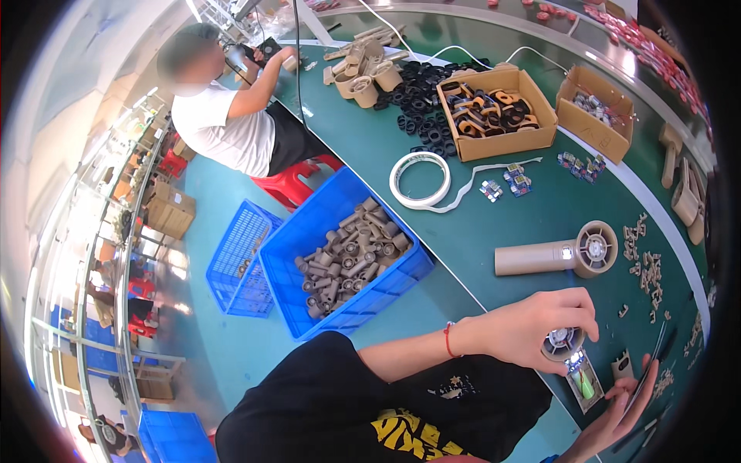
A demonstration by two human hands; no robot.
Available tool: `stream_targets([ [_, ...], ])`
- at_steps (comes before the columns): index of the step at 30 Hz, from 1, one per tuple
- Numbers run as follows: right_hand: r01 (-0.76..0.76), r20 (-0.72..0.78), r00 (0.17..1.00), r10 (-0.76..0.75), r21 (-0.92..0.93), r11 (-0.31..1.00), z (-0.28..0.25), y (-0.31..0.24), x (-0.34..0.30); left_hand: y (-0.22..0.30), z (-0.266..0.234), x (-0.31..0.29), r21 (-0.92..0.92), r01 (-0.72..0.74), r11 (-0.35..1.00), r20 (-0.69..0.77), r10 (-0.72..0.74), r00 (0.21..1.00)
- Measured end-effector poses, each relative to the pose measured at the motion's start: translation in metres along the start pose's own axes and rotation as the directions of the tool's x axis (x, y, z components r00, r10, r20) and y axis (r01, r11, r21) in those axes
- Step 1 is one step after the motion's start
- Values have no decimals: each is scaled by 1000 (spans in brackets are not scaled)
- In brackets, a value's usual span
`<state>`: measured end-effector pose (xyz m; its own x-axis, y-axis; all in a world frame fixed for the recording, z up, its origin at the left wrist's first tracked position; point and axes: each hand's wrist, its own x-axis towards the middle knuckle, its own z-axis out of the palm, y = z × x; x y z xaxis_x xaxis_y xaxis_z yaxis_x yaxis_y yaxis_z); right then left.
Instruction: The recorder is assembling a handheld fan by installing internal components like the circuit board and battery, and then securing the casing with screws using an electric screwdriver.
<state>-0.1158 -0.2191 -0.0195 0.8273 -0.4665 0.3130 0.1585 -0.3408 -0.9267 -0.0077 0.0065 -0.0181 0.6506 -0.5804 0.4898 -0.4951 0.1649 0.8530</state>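
My left hand point(540, 328), a red string on its wrist, is closed around the round head of a beige handheld fan point(561, 345). The fan's handle is open and shows a green battery point(587, 385) and a small lit circuit board point(574, 361). At the lower right, beside the handle, my right hand point(627, 405) has a slim dark pointed tool point(654, 356) along its fingers, perhaps tweezers. A small beige piece point(622, 365) is just by its fingertips. Farther up the table lies another beige handheld fan point(556, 255), its handle pointing left.
Small metallic-looking parts point(647, 274) lie scattered at the right. Beyond are a tape roll point(396, 185), circuit boards point(515, 180), cardboard boxes point(505, 145) point(614, 143), black rings point(421, 108) and beige housings point(363, 85). A blue crate point(297, 309) of beige parts stands left; a seated co-worker point(224, 116) is beyond.
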Motion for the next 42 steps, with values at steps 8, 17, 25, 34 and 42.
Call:
stream_targets([
  [8, 32, 117, 993, -30, -8, 999, -4, 16, -4, 10, -15, -2, 251, -7, 968, 80, -14, 997],
  [17, 167, 284, 955, -84, -282, 945, 9, 0, -6, 27, -27, -9, 435, 14, 900, 23, -27, 999],
  [25, 300, 301, 932, -203, -321, 899, 23, -29, 4, 46, -82, -42, 485, 147, 862, -374, 52, 926],
  [34, 63, 269, 962, 44, -375, 925, 8, -1, -4, 13, -169, -107, 10, 390, 921, -945, -119, 305],
  [42, 114, 273, 962, -11, -365, 924, 9, -1, -4, -1, -210, -117, 414, 729, 545, -872, 6, 490],
])
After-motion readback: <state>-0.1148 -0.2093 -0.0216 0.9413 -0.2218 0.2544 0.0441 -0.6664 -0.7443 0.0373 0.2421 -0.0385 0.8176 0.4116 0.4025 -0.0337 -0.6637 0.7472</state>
